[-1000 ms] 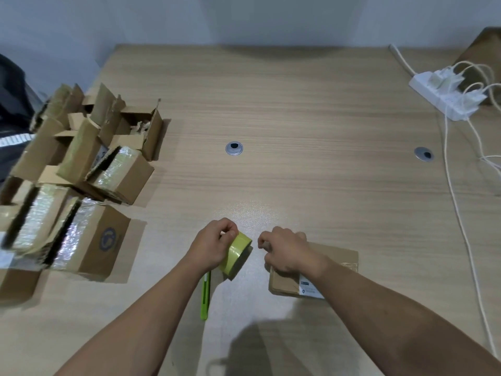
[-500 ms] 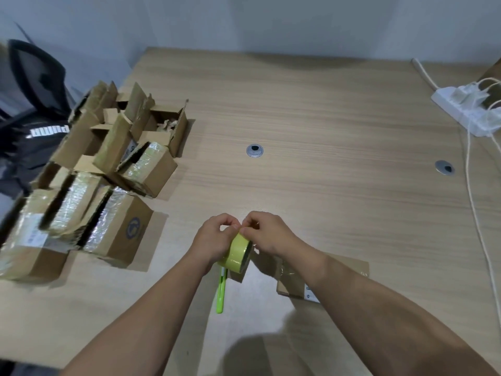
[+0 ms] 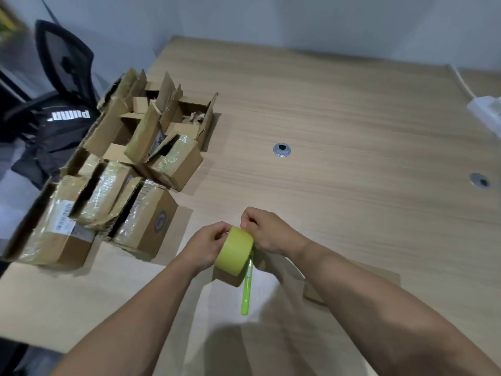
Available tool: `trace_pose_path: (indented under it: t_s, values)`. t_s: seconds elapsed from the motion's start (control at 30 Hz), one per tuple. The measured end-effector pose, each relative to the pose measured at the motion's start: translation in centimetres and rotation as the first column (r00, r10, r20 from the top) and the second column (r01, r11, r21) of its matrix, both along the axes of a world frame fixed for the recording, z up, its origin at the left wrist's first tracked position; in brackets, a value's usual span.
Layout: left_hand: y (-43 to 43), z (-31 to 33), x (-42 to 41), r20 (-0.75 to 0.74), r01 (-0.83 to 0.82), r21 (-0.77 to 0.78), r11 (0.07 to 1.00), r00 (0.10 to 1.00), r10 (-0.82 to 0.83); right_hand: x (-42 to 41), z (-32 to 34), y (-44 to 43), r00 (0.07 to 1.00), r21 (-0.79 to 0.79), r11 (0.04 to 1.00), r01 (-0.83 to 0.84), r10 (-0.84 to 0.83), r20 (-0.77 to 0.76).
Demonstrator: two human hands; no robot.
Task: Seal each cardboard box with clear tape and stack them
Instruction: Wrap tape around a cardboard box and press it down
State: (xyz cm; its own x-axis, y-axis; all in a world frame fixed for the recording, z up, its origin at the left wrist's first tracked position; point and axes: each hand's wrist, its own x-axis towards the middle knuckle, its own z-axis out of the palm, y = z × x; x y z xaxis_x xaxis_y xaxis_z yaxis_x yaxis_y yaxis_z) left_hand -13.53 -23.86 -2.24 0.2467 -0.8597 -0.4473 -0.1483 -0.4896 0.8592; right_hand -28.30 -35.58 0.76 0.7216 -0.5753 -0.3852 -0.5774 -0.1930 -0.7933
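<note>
The pale wooden table (image 3: 352,118) filled most of what I could see. Its far and right stretches lay bare but for a round metal cable grommet (image 3: 282,150) and a white power strip (image 3: 485,109) at the right edge. A black mesh office chair (image 3: 62,58) draped with dark clothing stood off the table's left side.

Along that left edge sat a crowded heap of brown cardboard boxes (image 3: 130,164). Several had flaps standing up and others were wrapped in shiny film, and all seemed parked there to wait their turn. They hemmed in the left, so any stack would likely have to rise to the right or in the middle.

A flat brown cardboard box (image 3: 386,276) lay near the front edge, mostly hidden under the right forearm and within easy reach for taping.

Just above the tabletop, the left hand (image 3: 206,248) had its fingers curled round the yellow-green roll of tape (image 3: 235,251), steadying it on edge. The right hand (image 3: 271,234) pinched at the roll's upper rim with thumb and fingertips. My guess was that it was picking for the loose end, though no free strip showed.

A slim lime-green pen-shaped tool (image 3: 246,291) lay on the table below the roll, pointing toward the person. It may have been a cutter kept handy, but I could not tell.
</note>
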Motion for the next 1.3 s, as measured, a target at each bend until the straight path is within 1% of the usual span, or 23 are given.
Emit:
trace_pose_path:
  t_s: [0.07,0.13,0.2,0.27,0.37,0.43,0.57,0.67,0.7,0.83,0.9,1.0,1.07,1.13,1.17,1.2,1.3]
  values:
    - [0.1,-0.6,0.7,-0.009,0.021,0.003,1.000,1.000,-0.021,0.6,-0.3,-0.3,1.000,0.017,1.000,0.011,-0.011,-0.009]
    - [0.2,-1.2,1.3,-0.049,0.029,0.027,0.999,0.998,-0.028,1.3,-0.6,-0.6,0.999,0.030,0.999,0.033,-0.033,0.001]
    - [0.3,-1.8,1.8,-0.064,0.023,0.076,0.997,0.998,-0.018,1.9,-0.8,-0.9,0.999,0.032,0.999,0.042,-0.042,-0.006]
    - [0.8,-2.4,2.2,-0.046,0.035,0.159,0.987,0.999,-0.028,2.4,-0.9,-1.4,0.997,0.033,0.997,0.073,-0.073,-0.003]
    - [2.7,-3.1,2.6,-0.121,0.018,0.351,0.936,0.992,0.027,3.3,-1.2,-2.8,0.991,0.026,0.991,0.133,-0.134,0.028]
    - [4.0,-2.8,2.7,-0.168,0.028,0.449,0.893,0.984,0.054,4.2,-1.6,-3.4,0.992,0.026,0.991,0.128,-0.128,0.014]
    - [5.2,-1.9,2.9,-0.158,0.128,0.526,0.841,0.986,-0.051,6.0,-3.8,-2.4,0.991,0.027,1.000,0.012,-0.008,-0.133]
    - [5.9,-1.8,3.4,-0.189,0.161,0.584,0.796,0.980,-0.060,7.0,-5.5,-1.7,0.982,0.077,0.997,-0.019,0.033,-0.185]
    - [6.0,-1.8,3.6,-0.197,0.166,0.594,0.787,0.979,-0.058,7.2,-6.0,-1.4,0.983,0.087,0.996,-0.014,0.030,-0.183]
    - [5.2,-1.9,3.8,-0.212,0.197,0.643,0.740,0.974,-0.075,7.8,-7.2,-0.7,0.987,0.151,0.983,0.103,-0.083,-0.135]
    - [4.8,-2.2,4.0,-0.231,0.207,0.668,0.715,0.971,-0.065,8.1,-7.8,-0.9,0.985,0.096,0.994,0.050,-0.033,-0.171]
    - [4.3,-2.4,4.3,-0.243,0.225,0.687,0.691,0.967,-0.073,8.4,-8.1,-0.8,0.975,-0.048,0.995,-0.090,0.078,-0.210]
    - [4.0,-2.4,4.4,-0.239,0.241,0.697,0.676,0.966,-0.098,8.5,-8.3,-0.4,0.964,-0.144,0.977,-0.160,0.123,-0.234]
    - [3.7,-2.5,4.4,-0.236,0.256,0.707,0.659,0.964,-0.122,8.5,-8.5,0.1,0.940,-0.266,0.932,-0.247,0.163,-0.300]
    - [3.6,-2.7,4.4,-0.232,0.264,0.713,0.650,0.963,-0.136,8.4,-8.7,0.2,0.930,-0.327,0.904,-0.277,0.166,-0.329]
    - [3.6,-2.8,4.5,-0.228,0.269,0.717,0.643,0.962,-0.147,8.3,-9.0,0.3,0.929,-0.382,0.883,-0.274,0.139,-0.343]
    - [3.7,-3.0,4.5,-0.227,0.267,0.727,0.632,0.963,-0.146,7.9,-9.7,0.1,0.942,-0.465,0.865,-0.190,0.027,-0.334]
